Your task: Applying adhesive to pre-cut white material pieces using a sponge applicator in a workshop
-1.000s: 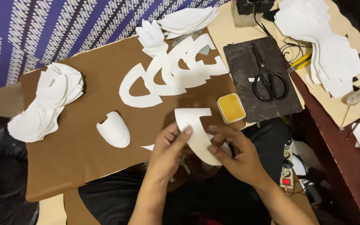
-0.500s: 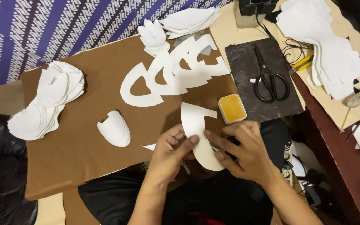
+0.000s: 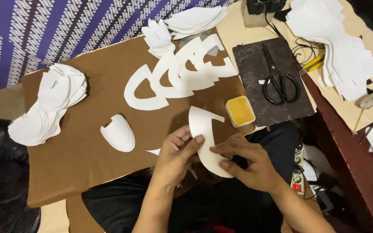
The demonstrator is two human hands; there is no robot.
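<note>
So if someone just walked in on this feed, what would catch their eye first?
Probably the two hands at bottom centre, left hand and right hand, both pinching one curved white cut-out piece over the brown board. Next, the row of overlapping white arch-shaped pieces fanned across the board's upper middle. To the right, black scissors lie on a dark mat, with a small tub of yellow paste beside it.

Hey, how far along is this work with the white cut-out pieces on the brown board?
Looks done: one domed white piece lies finished-looking on the brown board. In hand: the left hand and right hand both hold one curved white piece near the yellow pot. Left, apparently: four arch-shaped pieces fanned out on the board, plus white stacks at its left edge.
</note>
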